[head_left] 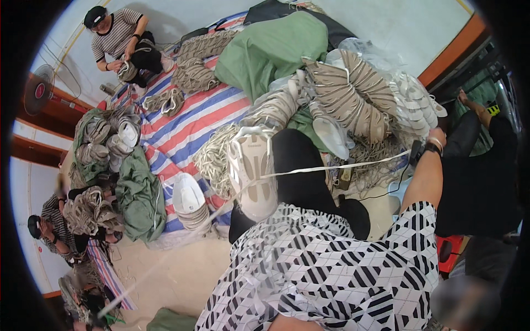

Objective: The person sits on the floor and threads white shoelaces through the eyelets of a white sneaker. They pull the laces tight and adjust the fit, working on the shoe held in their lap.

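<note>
The shoe (pixel 254 174) lies on the person's lap, against the dark trousers (pixel 301 160), its laced front facing up, presumably so that the lap can steady it and leave both hands free. The hands are well apart. The right hand (pixel 438 135) is out to the side and looks closed on one end of the lace (pixel 331 168), though its fingers are hidden; the near-straight run suggests a pull. The left hand is out of view, so its grip cannot be told; a blurred strand (pixel 160 262) runs from the shoe to the lower left, perhaps the other end.

Along the near edge of the striped sheet (pixel 176 132) sit a nested stack (pixel 193 218) and, beside the shoe, a lace heap (pixel 212 160), probably for easy reach. A green cloth (pixel 270 52) covers the sheet's far edge.
</note>
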`<state>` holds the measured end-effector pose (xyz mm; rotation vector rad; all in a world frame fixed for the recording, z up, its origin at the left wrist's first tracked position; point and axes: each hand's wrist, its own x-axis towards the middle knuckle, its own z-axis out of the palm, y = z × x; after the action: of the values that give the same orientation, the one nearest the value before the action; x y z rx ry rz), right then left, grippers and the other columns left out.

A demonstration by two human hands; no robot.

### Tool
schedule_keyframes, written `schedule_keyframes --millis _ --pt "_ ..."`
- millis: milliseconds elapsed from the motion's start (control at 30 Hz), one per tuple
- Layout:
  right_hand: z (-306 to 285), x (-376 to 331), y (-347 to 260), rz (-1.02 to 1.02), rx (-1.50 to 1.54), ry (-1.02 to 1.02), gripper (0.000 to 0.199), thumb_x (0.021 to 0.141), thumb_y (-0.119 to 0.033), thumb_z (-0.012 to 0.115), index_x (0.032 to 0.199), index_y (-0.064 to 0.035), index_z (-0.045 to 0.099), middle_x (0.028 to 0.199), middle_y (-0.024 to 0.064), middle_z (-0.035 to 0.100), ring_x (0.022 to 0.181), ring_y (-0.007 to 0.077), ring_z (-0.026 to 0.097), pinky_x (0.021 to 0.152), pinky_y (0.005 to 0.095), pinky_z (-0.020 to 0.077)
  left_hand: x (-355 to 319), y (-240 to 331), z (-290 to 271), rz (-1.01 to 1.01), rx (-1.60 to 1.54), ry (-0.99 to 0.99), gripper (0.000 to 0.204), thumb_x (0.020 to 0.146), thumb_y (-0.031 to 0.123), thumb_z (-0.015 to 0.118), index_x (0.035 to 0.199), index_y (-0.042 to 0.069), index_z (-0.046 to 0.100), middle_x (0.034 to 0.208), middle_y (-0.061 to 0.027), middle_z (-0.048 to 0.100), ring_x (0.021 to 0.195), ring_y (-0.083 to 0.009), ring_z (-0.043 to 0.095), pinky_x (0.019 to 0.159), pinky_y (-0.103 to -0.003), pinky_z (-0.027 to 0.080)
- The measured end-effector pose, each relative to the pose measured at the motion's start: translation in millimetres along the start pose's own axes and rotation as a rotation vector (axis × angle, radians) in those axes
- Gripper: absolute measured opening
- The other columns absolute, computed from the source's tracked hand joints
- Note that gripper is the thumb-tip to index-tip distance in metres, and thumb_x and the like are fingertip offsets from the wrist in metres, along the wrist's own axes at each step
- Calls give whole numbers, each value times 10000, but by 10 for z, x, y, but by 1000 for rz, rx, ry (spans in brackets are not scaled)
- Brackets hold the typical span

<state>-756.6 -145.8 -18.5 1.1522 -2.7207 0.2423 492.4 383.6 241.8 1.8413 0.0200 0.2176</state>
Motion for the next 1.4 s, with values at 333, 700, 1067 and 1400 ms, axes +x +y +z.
schedule_keyframes --millis 333,700,1067,1400 --pt "-821 -3491 -3353 -1621 660 -544 82 744 -105 594 804 -55 618 789 143 619 776 344 624 700 442 507 -3422 -899 3195 -374 -170 -1158 75 946 211 543 964 150 584 624 95 426 481 -21 383 411 -181 285" --pt "-1150 -3702 -3224 -718 1183 -1498 200 904 -159 604 1040 -18 646 754 21 651 548 55 564 451 189 427 -5936 -479 3396 -99 33 -1803 393 993 377 453 829 56 608 561 2 524 449 -76 458 436 -232 364" --pt "-1033 -4337 -2926 -1195 435 -702 143 854 -131 529 880 -18 613 763 221 655 762 391 655 680 504 511 -6333 -449 3503 968 362 -1658 218 823 186 592 908 15 696 788 -214 663 745 -374 655 702 -424 511" --pt "-965 -4446 -2711 -1182 807 -566 173 852 -152 561 820 -12 657 762 198 646 761 380 643 720 475 511 -6206 -439 3769 926 579 -2028 144 732 113 650 819 11 703 666 -146 654 608 -237 648 608 -359 515"
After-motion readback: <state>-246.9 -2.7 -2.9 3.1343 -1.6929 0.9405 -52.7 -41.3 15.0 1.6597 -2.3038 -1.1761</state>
